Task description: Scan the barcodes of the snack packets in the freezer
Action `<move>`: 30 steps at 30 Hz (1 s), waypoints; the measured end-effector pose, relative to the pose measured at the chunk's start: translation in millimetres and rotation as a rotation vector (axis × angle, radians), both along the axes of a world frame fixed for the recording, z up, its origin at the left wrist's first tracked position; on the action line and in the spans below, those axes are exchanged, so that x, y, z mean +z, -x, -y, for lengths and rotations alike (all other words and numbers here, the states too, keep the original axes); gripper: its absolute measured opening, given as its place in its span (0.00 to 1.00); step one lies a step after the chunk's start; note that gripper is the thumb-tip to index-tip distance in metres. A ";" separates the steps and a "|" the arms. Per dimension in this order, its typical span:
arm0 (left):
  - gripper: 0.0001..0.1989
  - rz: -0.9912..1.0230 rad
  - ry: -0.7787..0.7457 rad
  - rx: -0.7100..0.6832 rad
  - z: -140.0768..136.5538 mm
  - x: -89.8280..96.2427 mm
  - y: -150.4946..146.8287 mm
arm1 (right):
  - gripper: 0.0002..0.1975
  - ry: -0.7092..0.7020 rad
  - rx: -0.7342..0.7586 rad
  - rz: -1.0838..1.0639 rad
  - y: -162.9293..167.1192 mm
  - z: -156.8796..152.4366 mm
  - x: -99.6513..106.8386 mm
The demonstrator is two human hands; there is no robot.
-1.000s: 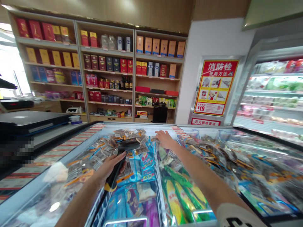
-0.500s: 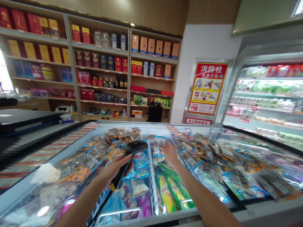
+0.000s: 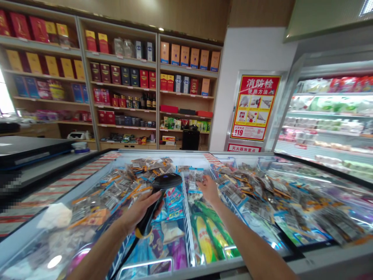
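Note:
My left hand (image 3: 144, 208) is wrapped round the handle of a black barcode scanner (image 3: 167, 179), whose head points to the right. A cable runs down from the handle's base. My right hand (image 3: 210, 189) pinches the right edge of a small clear packet with a blue border (image 3: 196, 179), its barcode side facing me. Both hands are over the chest freezer. Beneath the packet, green and yellow corn-shaped ice cream packs (image 3: 208, 229) lie in a wire compartment. Blue packs (image 3: 175, 200) lie under the scanner.
Piles of similar packets lie on the left (image 3: 116, 186) and right (image 3: 262, 186) of the freezer, over its glass. A wire divider (image 3: 186, 221) separates the compartments. A black device (image 3: 35, 149) rests at left. Behind stand shelves of boxes (image 3: 125, 74) and a lit cooler (image 3: 329, 116).
Both hands hold nearly the same place, with the scanner and packet still gripped. A small blue light now shows on top of the scanner. The view has shifted very slightly.

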State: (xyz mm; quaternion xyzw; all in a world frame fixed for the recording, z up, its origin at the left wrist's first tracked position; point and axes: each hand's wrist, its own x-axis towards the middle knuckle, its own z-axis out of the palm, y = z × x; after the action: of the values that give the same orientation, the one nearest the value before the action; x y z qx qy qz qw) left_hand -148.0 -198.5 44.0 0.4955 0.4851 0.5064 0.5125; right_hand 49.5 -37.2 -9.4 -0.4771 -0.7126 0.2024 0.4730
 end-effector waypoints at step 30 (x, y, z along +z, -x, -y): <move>0.17 0.182 0.102 0.249 -6.7 1.3 34.1 | 0.22 0.013 -0.323 1.037 -110.9 -55.0 6.3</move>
State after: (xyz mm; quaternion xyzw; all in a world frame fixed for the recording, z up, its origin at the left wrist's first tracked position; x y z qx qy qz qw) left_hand -182.1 -191.9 45.3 0.3572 0.5194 0.5833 0.5122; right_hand 160.4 17.8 -3.1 -0.6209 -0.7687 -0.1303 0.0816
